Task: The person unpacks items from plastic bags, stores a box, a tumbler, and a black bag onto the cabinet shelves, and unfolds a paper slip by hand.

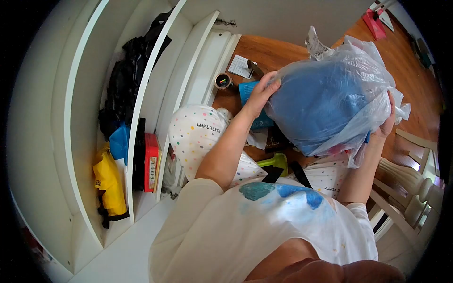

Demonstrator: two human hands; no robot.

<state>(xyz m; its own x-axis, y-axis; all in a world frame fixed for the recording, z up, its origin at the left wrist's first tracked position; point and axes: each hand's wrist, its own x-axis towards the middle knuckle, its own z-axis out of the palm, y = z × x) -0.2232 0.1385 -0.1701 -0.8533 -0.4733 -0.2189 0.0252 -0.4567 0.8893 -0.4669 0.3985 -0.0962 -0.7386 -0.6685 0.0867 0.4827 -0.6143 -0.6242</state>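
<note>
A large, bulging clear plastic bag (373, 66) with something blue and soft-looking inside is held up in front of my chest. My left hand (264, 93) grips its left side, thumb on top and fingers partly hidden behind it. On the right edge, my right hand (389, 118) clasps the crumpled plastic, its fingers mostly out of sight. The blue contents (316, 104) fill most of the bag, and their kind cannot be made out. A white printed tag or paper (316, 45) sticks up at the bag's top edge.
White shelving (141, 113) stands at left, holding black bags (127, 70), a yellow bag (111, 181) and a red case (151, 162). Below lie a jar (222, 81), a paper (241, 66) and a green plastic item (273, 162) on or near the wooden floor. A chair (408, 174) stands right.
</note>
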